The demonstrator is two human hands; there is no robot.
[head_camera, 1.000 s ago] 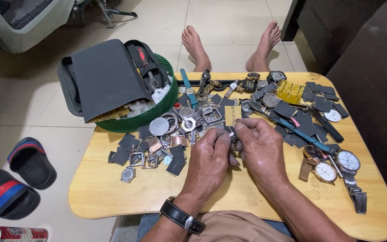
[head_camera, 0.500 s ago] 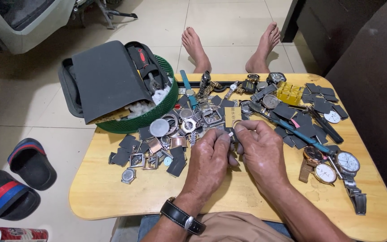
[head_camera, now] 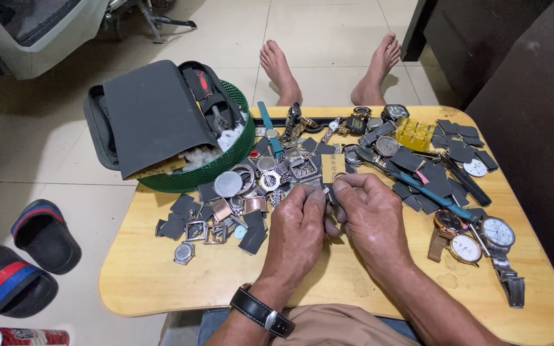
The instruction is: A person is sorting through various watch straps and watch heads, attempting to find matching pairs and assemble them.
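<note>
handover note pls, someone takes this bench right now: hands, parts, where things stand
Left hand and right hand: together over mid-table, fingers pinching one small watch part between them; too small to identify.
Table: loose watch cases left of the hands, dark pads and a blue tool to the right, complete wristwatches at the right edge.
Green basket with grey pouch at back left.
Done or left: can't be judged; most parts lie unsorted.

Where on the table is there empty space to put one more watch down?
Bare wood shows along the table's near left edge, below the pile of watch cases, and at the near right corner, past the watches. The far half, from the green basket to the dark squares, is crowded.
</note>
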